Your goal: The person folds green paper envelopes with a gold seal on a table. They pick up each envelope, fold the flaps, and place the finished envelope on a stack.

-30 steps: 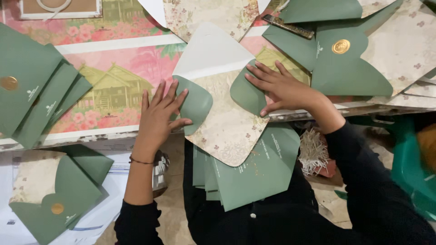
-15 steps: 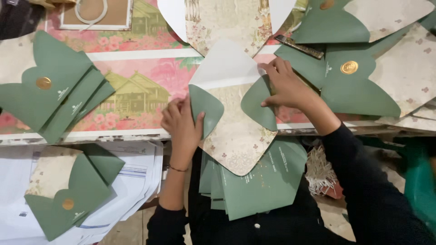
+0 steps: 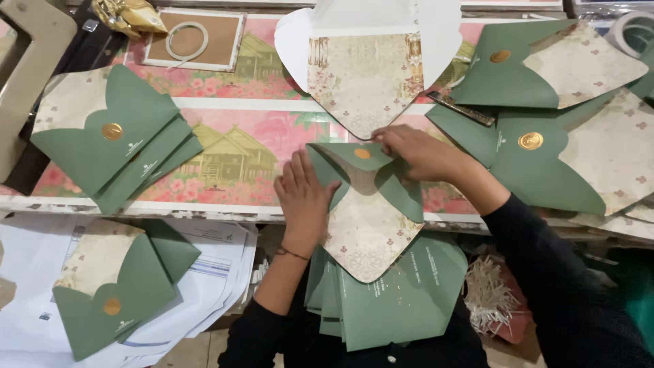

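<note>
Head view showed a stack of plain green cards [image 3: 402, 300] on your lap, just below the table edge. Above it, your left hand [image 3: 303, 197] lay flat with fingers extended on the left flap of a green petal-fold paper envelope with floral lining [image 3: 364, 204], while your right hand [image 3: 415, 151] pinched its top flap down near the gold seal [image 3: 362, 154]. Farther off lay an unfolded white-backed floral envelope [image 3: 364, 75] on the pink patterned table [image 3: 259, 136].
</note>
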